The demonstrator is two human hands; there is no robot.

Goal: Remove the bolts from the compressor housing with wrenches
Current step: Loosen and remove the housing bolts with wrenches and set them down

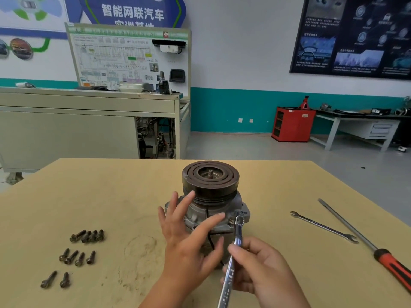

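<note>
the worktop [115, 196] is a tan board, scuffed and dusty, with a faint ring mark [140, 247] just left of the compressor [210, 181]. the compressor stands upright on the board, pulley upward. well left of the compressor lie ten loose bolts [71, 257] in three groups: a tight row of four, four more below that, then two apart. right of the compressor lie a slim open-ended wrench [323, 227] and, further right, a long screwdriver [355, 232] with a red and black handle.

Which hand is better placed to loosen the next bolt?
Right: the right hand grips the wrench, whose ring end sits on a bolt; the left hand rests open against the compressor housing.
</note>
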